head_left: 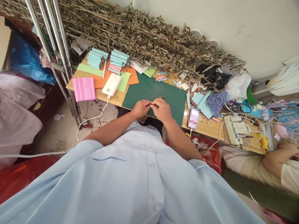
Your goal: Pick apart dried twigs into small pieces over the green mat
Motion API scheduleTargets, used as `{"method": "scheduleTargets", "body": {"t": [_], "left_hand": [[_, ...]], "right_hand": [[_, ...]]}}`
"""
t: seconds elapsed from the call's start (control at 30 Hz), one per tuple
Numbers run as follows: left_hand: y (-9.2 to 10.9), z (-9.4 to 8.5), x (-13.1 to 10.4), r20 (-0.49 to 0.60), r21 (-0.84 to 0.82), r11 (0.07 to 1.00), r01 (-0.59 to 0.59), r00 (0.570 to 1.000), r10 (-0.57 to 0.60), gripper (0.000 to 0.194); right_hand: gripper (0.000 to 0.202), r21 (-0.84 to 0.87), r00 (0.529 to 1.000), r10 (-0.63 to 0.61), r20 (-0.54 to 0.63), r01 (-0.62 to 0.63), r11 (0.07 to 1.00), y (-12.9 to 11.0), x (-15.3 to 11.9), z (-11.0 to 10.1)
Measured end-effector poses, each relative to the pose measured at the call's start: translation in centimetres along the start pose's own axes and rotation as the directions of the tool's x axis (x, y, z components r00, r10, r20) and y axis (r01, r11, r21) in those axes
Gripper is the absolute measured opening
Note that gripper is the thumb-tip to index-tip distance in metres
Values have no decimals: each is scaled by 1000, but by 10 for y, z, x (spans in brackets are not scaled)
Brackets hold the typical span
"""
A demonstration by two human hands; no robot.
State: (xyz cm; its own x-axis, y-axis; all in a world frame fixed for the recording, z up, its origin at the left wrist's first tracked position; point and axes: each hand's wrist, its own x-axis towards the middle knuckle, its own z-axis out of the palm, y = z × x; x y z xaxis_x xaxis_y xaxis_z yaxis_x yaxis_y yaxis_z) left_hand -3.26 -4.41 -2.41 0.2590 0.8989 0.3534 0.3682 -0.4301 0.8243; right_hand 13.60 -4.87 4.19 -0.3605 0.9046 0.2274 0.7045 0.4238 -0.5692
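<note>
Both hands meet at the front edge of a dark green mat. My left hand has its thumb and fingers pinched together, and its fingertips touch those of my right hand. The right fingers are closed in a pinch too. Whatever lies between the fingertips is too small to make out. Just behind the right hand is a small heap of dry brown crumbs on the mat. Small pink and blue rolls rest near the mat's back edge.
Blue paper rolls, a white power bank and pink paper are at the left. A phone, purple yarn and a power strip lie right. Dried plants line the back. Another person's arm shows far right.
</note>
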Motion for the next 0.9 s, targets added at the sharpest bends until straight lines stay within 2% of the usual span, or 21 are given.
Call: {"method": "scheduleTargets", "body": {"t": [0.17, 0.3, 0.47, 0.53, 0.6, 0.73, 0.9], "left_hand": [[-2, 1, 0, -7, 6, 1000, 5, 1000, -5, 25], [-3, 2, 0, -26, 7, 1000, 8, 1000, -7, 24], [-1, 1, 0, -20, 10, 1000, 26, 999, -26, 22], [1, 0, 1, -19, 2, 1000, 28, 999, -28, 22], [2, -1, 1, -20, -6, 1000, 23, 1000, -23, 22], [1, -1, 0, -8, -7, 1000, 11, 1000, -11, 22], [-2, 1, -1, -8, -4, 1000, 6, 1000, -6, 22]], "right_hand": [[7, 17, 996, 51, -70, -50, 999, -1, -2, 7], [13, 14, 987, 131, -95, -130, 991, -3, 0, 9], [13, 179, 958, 278, -71, -262, 948, 1, 3, 10], [13, 215, 964, 255, -80, -233, 949, 2, 2, 8], [15, 199, 983, 162, -89, -142, 970, 3, 0, 4], [18, 45, 999, -29, -27, 30, 999, 2, -6, -5], [17, -164, 997, -42, 70, 53, 985, -4, -6, -11]]}}
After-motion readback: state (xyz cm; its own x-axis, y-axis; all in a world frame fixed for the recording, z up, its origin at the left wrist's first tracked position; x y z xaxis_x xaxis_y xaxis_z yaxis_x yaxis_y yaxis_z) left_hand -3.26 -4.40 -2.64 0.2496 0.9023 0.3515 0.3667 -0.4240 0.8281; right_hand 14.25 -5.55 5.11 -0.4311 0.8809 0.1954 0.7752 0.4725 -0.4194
